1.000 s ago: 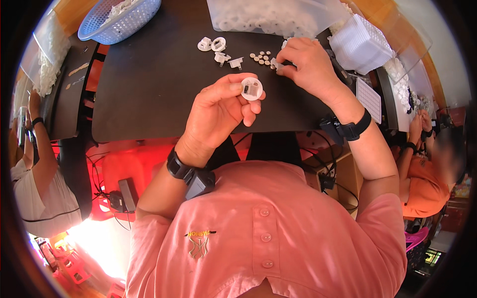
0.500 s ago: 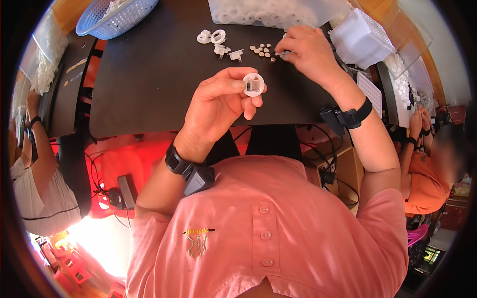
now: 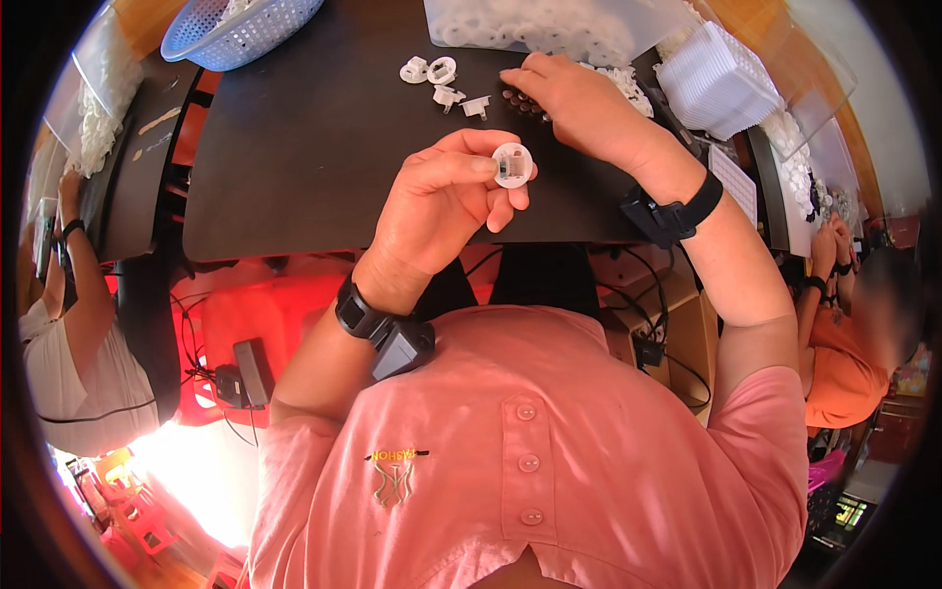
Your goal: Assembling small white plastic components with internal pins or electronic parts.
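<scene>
My left hand (image 3: 446, 187) is closed on a round white plastic housing (image 3: 513, 166), pinched between thumb and fingers. The housing's open face is toward me, and a square recess with a small dark part shows inside it. My right hand (image 3: 584, 103) reaches over a group of small round discs (image 3: 520, 100), fingers stretched out to the left. The discs look dark in the hand's shadow and are partly covered. Nothing shows in the right fingers, though their undersides are hidden. Left of the discs lie several loose white plastic housings (image 3: 447, 97) on the dark table (image 3: 314, 157).
A blue perforated basket (image 3: 240, 39) stands at the far left. At the back is a clear bin (image 3: 549, 29) of white rings. To the right are a heap of small white parts (image 3: 628, 86) and stacked white trays (image 3: 721, 83). Other people sit at both sides.
My right hand has moved left from beside the discs to over them, and its fingers have straightened. The left hand still holds the white housing. The whole view has shifted slightly.
</scene>
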A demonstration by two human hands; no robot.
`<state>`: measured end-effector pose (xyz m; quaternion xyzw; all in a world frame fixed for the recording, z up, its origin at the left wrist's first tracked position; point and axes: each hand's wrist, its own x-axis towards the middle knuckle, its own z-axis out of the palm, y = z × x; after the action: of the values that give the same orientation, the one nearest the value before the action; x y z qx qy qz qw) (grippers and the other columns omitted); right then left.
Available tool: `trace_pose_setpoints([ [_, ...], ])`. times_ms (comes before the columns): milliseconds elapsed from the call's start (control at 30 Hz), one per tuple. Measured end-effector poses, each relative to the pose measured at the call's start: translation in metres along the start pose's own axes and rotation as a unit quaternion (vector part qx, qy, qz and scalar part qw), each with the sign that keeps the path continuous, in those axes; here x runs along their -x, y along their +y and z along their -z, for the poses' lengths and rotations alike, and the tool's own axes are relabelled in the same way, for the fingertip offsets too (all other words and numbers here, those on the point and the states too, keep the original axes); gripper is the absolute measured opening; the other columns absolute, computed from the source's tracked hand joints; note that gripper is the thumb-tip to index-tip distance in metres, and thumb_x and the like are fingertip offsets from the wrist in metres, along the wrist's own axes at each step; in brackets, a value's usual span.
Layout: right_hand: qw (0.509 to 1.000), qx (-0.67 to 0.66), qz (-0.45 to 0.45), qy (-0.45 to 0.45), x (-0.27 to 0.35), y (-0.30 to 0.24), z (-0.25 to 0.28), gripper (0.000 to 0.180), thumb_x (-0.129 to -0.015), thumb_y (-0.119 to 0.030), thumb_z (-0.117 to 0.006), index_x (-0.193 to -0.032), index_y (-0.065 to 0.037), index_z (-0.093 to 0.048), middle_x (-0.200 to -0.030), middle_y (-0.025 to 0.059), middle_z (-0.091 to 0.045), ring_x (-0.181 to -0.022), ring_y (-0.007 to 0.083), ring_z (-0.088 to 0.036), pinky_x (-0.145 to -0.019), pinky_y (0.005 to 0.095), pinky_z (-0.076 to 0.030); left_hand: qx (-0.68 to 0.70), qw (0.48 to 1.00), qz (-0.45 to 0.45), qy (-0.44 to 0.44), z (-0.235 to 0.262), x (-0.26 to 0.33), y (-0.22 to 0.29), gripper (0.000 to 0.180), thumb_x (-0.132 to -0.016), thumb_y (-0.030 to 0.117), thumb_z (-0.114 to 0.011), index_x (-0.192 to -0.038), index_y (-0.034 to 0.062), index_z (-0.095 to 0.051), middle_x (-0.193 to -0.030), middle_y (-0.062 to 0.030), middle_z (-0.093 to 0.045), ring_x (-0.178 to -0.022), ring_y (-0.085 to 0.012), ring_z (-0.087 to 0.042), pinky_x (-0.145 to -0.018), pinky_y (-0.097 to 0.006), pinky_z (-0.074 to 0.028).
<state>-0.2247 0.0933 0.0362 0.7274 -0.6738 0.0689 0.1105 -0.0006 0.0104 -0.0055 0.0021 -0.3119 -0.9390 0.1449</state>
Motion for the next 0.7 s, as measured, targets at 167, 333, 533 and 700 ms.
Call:
trace_pose_setpoints([
  [167,0.998,0.047,0.015,-0.031,0.005,-0.025,0.005,0.044,-0.08,-0.004,-0.065,-0.124,-0.003,-0.063,-0.111,0.0115,-0.061,-0.105,0.0304,-0.062,-0.083,0.0404,-0.057,0.036,0.999,0.007,-0.014,0.0,-0.001,0.0,0.025,-0.094,0.006,-0.058,-0.115,-0.0047,-0.064,-0.102,-0.0221,-0.069,-0.078,-0.0261,-0.069,-0.059,-0.032,-0.051],
  [333,0.999,0.028,0.014,-0.007,0.024,-0.038,0.011,0.036,-0.083,-0.008,-0.062,-0.118,0.001,-0.063,-0.107,0.0113,-0.061,-0.098,0.0303,-0.062,-0.081,0.0393,-0.057,0.03,1.0,0.006,-0.005,0.0,0.0,-0.001,0.025,-0.093,0.005,-0.057,-0.115,-0.0055,-0.064,-0.102,-0.021,-0.069,-0.079,-0.0261,-0.069,-0.06,-0.032,-0.051],
  [533,0.999,0.04,0.016,0.016,0.041,-0.045,0.012,0.036,-0.083,-0.005,-0.061,-0.119,0.0,-0.064,-0.107,0.0113,-0.062,-0.101,0.0314,-0.062,-0.083,0.0398,-0.055,0.035,0.998,0.015,-0.045,0.0,-0.004,0.003,0.027,-0.094,0.01,-0.055,-0.114,-0.0061,-0.063,-0.102,-0.0203,-0.069,-0.079,-0.0244,-0.066,-0.059,-0.031,-0.047],
  [700,0.988,-0.041,-0.105,0.106,0.061,-0.036,0.037,0.043,-0.079,0.007,-0.061,-0.119,-0.009,-0.066,-0.107,0.0098,-0.065,-0.1,0.0332,-0.066,-0.081,0.0397,-0.054,0.063,0.998,0.016,-0.014,0.007,-0.004,0.002,0.028,-0.096,0.011,-0.056,-0.118,-0.006,-0.06,-0.105,-0.0226,-0.068,-0.081,-0.0251,-0.065,-0.059,-0.031,-0.047],
])
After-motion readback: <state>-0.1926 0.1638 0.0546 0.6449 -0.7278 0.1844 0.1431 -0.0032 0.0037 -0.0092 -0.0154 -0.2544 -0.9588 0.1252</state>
